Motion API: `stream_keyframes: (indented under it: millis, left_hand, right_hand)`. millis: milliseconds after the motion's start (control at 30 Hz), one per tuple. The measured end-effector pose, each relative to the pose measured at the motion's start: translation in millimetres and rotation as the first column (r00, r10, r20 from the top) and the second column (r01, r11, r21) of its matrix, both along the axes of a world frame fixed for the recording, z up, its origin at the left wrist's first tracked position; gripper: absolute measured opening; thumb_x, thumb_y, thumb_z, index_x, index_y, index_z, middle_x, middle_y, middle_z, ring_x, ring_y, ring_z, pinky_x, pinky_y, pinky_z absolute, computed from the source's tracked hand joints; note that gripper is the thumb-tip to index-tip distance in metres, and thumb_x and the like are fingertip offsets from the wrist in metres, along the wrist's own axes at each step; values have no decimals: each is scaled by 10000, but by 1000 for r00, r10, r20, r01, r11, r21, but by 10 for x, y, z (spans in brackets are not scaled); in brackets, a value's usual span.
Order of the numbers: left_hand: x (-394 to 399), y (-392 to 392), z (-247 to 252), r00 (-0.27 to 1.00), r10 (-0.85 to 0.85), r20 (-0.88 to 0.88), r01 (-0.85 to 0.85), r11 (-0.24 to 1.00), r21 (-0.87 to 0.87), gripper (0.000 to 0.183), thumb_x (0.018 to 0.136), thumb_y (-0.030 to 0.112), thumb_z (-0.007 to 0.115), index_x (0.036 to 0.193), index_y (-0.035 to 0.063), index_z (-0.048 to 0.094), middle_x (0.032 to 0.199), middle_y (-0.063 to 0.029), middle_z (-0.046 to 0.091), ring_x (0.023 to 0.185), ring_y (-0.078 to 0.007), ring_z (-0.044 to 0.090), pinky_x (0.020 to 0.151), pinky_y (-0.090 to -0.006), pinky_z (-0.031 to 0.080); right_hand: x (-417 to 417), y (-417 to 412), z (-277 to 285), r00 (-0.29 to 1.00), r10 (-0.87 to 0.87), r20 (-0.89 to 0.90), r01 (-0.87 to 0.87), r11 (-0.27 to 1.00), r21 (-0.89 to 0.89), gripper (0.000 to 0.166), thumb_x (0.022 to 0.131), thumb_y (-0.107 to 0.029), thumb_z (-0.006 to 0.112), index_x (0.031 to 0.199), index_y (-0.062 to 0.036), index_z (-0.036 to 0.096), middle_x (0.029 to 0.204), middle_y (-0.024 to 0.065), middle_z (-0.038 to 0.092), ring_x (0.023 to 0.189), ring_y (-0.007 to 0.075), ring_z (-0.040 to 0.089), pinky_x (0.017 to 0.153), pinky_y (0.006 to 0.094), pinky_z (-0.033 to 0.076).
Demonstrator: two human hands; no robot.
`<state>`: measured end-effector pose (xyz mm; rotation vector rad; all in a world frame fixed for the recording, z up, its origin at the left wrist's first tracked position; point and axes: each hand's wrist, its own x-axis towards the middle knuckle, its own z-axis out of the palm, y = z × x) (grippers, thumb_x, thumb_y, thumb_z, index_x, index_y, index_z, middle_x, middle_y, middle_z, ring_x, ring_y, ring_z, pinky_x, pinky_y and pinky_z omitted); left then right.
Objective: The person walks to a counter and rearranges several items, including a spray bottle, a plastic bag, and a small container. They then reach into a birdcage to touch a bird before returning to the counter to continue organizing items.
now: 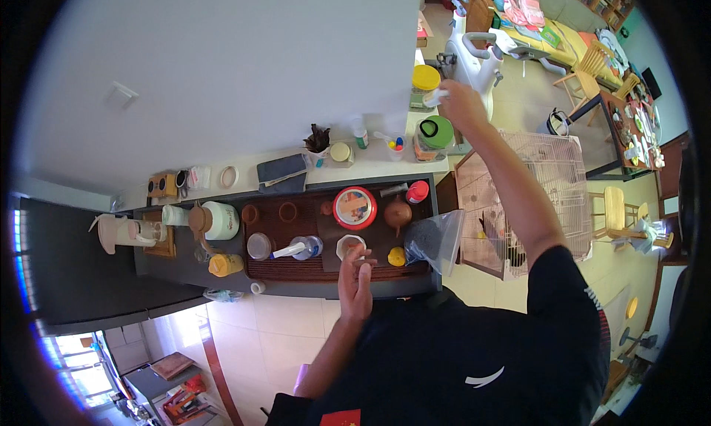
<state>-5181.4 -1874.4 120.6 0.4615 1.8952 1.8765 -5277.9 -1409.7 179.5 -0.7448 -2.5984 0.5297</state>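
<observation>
My left hand [356, 287] is over the tea tray [328, 273], its fingers partly covering a white cup [349, 243]. Those fingers are slightly apart, and nothing shows in them. Stretched far to the right, my right hand [465, 107] grips a small white object [435, 97], too blurred to name. It is beside a clear jar with a yellow lid [426, 77], in front of part of it. A green-lidded jar [436, 132] stands just below that hand. On the tray are a red round tin [354, 208], a brown clay teapot [397, 214] and a spray bottle [306, 248].
A plastic bag of dark material [433, 240] lies on the tray's right end, near a yellow object [396, 256]. A white kettle [222, 220] stands left of the tray. Along the wall runs a white ledge [244, 184]. A wire cage [550, 204] is under my right arm.
</observation>
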Motion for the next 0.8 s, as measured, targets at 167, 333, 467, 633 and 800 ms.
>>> stream_keyframes:
  millis: [167, 333, 467, 633, 800]
  left_hand:
    - [-329, 324, 357, 852, -134, -507, -49, 942, -332, 759, 946, 221, 828, 1562, 12, 437, 1422, -214, 591, 1311, -381, 578, 1120, -459, 470]
    - [-442, 632, 422, 776, -232, -587, -4, 928, -373, 918, 904, 344, 871, 1602, 16, 373, 1453, -260, 583, 1365, -435, 558, 1119, -522, 469]
    - [-522, 560, 288, 963, -140, -231, 33, 909, -415, 608, 932, 335, 849, 1358, 10, 562, 1103, -236, 738, 991, -408, 745, 836, -488, 577]
    - [-545, 262, 195, 994, 60, -93, -88, 941, -327, 469, 959, 352, 825, 1182, -19, 642, 964, -236, 732, 870, -368, 732, 786, -441, 556]
    - [-496, 65, 131, 987, 146, -69, -161, 932, -325, 415, 968, 332, 824, 1125, -2, 635, 922, -198, 728, 821, -295, 727, 754, -414, 557]
  right_hand:
    - [913, -930, 871, 993, 117, 4, -116, 990, -77, 285, 944, -166, 768, 1209, -63, 746, 1108, 189, 780, 991, 388, 760, 876, 466, 602]
    - [1047, -1857, 896, 781, 589, 210, -468, 773, -429, 307, 978, -302, 718, 1211, -106, 753, 1067, 169, 786, 945, 364, 765, 886, 456, 606]
    - [682, -2062, 642, 772, 635, 15, -516, 640, -569, 399, 934, -341, 806, 1222, -72, 746, 1035, 127, 789, 907, 308, 773, 856, 392, 606]
    - [-545, -1748, -55, 887, 462, 8, -461, 884, 82, 426, 932, -299, 782, 1274, -56, 712, 1315, 167, 714, 1204, 341, 686, 1023, 480, 570]
    - [-1262, -1660, -659, 794, 391, 465, -549, 791, 272, 315, 910, -133, 735, 1217, -65, 725, 1381, 157, 654, 1285, 352, 631, 1043, 506, 567]
